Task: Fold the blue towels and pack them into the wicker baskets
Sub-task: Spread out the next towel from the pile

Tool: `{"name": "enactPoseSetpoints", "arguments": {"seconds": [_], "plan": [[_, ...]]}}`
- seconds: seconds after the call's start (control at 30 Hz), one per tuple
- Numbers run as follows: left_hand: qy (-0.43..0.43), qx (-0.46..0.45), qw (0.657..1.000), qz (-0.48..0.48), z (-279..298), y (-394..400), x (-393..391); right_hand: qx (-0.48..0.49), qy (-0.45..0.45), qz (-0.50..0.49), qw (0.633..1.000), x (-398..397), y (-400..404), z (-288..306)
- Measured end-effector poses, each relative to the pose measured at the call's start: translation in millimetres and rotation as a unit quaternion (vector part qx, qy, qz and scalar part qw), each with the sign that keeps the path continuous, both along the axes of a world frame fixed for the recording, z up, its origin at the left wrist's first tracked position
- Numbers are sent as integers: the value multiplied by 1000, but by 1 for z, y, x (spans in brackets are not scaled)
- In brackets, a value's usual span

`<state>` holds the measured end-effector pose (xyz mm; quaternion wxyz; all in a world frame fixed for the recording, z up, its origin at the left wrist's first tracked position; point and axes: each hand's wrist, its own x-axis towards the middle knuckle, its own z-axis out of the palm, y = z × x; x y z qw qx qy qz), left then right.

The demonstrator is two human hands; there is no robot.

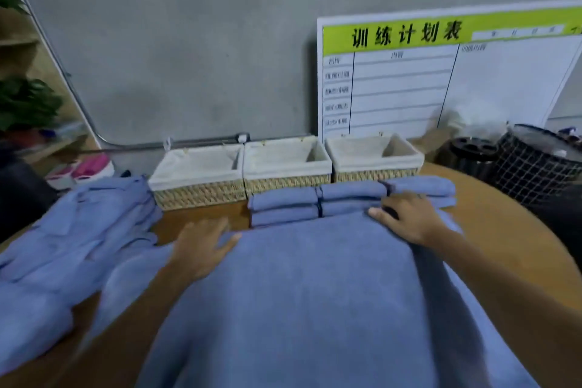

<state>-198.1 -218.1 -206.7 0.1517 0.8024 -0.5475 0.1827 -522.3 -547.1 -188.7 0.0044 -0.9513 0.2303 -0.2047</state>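
A large blue towel [315, 293] lies spread on the desk [510, 214]. Both hands rest flat on its far edge, fingers straight: left hand [201, 249], right hand [409, 217]. Folded towels [318, 201] and three empty wicker baskets [286, 164] sit just beyond.

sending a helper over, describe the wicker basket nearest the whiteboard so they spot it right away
Find the whiteboard leaning on the grey wall. Three lined wicker baskets sit in a row along the wall; the basket is the rightmost, directly below the board, behind the folded towels.

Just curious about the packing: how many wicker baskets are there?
3, side by side along the wall: left basket, middle basket, right basket. None seems hidden.
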Motion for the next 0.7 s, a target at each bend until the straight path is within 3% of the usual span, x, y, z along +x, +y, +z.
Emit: {"name": "enactPoseSetpoints", "arguments": {"seconds": [0.1, 0.2, 0.33, 0.43, 0.53, 0.63, 0.7], "plan": [[54, -17, 998, 14, -32, -19, 23, 31, -15, -7, 999, 6, -13, -46], [7, 22, 1000, -17, -32, -24, 35, -3, -7, -1, 1000, 12, -22, -50], [-58, -6, 998, -14, -16, -20, 17, -53, -61, -22, 996, 7, -20, -46], [27, 19, 998, 45, -16, -4, -11, -65, -65, -59, 994, -3, -14, -40], [86, 69, 991, 74, -37, 11, -46, 34, -51, -93, 994, -10, 3, -36], [139, 161, 973, 94, -36, 10, -62, 58, 9, -108, 992, -14, 28, -45], [167, 145, 968, 117, -27, 14, -59, 53, 44, -115, 991, -19, 34, -53]]}}
